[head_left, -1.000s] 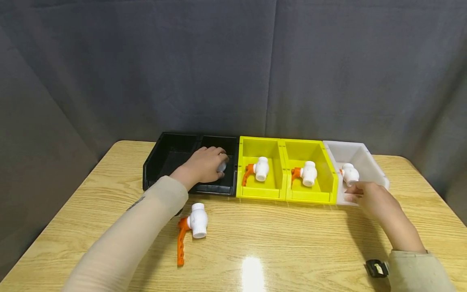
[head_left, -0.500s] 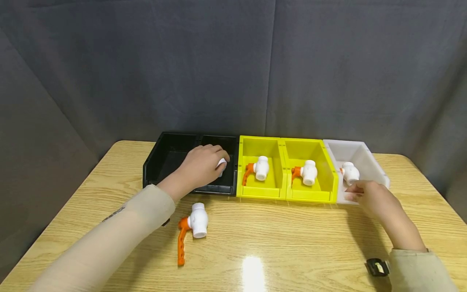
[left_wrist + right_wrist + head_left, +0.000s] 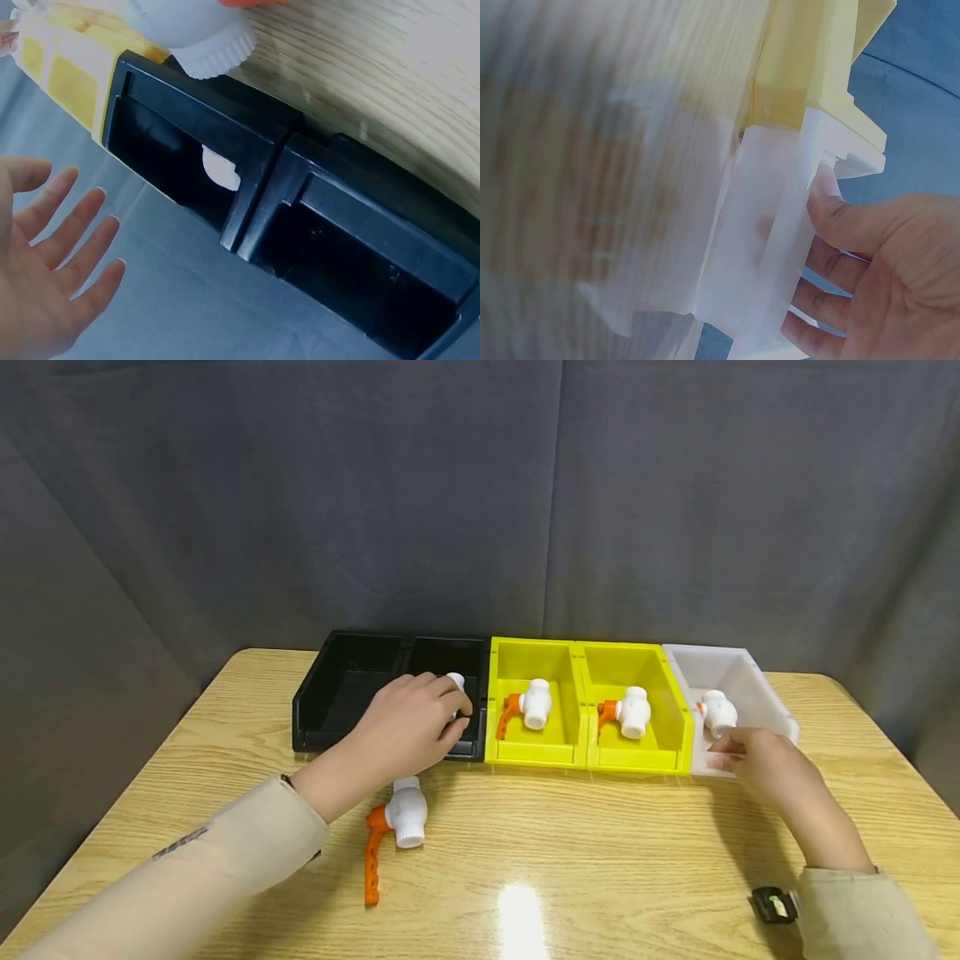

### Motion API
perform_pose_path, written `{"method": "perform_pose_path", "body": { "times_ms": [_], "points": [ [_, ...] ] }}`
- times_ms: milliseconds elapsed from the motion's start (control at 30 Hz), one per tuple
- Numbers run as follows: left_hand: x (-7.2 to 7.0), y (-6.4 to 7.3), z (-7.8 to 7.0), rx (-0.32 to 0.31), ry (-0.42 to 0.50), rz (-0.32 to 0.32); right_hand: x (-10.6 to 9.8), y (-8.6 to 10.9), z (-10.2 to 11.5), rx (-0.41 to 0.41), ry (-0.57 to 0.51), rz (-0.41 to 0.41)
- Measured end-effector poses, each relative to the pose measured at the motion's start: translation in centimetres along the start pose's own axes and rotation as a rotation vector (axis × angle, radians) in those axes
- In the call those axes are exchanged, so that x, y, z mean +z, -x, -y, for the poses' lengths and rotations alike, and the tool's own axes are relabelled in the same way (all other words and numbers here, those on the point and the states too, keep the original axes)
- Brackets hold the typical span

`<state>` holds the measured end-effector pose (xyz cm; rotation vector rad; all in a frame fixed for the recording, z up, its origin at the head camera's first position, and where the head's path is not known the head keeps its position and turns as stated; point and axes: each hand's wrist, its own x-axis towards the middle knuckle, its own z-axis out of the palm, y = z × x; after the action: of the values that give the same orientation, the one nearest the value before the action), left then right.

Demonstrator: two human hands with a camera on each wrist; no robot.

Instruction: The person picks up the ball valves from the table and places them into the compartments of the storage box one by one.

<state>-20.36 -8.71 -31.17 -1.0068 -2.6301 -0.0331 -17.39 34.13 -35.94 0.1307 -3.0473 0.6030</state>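
My left hand (image 3: 408, 718) is over the front of the right-hand black bin (image 3: 420, 752), its fingers spread apart and holding nothing in the left wrist view. Partly hidden behind its fingers, a white ball valve (image 3: 456, 681) lies in that bin; a bit of its white body (image 3: 220, 169) shows in the left wrist view. At the far right my right hand (image 3: 772, 777) grips the front rim of the white bin (image 3: 769, 232), thumb at the edge and fingers behind the wall. A ball valve (image 3: 717, 714) lies in this bin, close to the fingertips.
Two yellow bins (image 3: 536, 756) stand mid-row, each with an orange-handled ball valve (image 3: 536, 704). Another black bin (image 3: 352, 693) ends the row at left. On the table before the bins lies a ball valve (image 3: 407, 818) with its orange handle toward me. A grey curtain hangs behind.
My left hand has let go of the ball valve in the black bin and drawn back toward me, left of it. The right hand has stayed at the white bin.
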Motion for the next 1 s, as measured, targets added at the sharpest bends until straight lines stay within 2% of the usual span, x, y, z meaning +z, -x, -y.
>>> {"method": "perform_pose_path", "body": {
  "times_ms": [233,567,700,1000],
  "points": [
    [-0.6,1.8,0.0,0.064,-0.078,-0.033,0.0,0.1,0.1,0.004,0.000,0.008],
    [-1.7,3.8,-0.6,0.090,-0.085,-0.117,-0.1,0.1,0.0,0.002,-0.008,0.005],
    [-1.7,4.4,-1.0,0.090,-0.088,-0.116,-0.2,0.1,0.0,0.011,-0.013,0.016],
    [-1.1,5.8,-1.2,0.073,-0.077,-0.068,-0.2,0.1,0.1,0.014,-0.006,0.015]
  ]
}}
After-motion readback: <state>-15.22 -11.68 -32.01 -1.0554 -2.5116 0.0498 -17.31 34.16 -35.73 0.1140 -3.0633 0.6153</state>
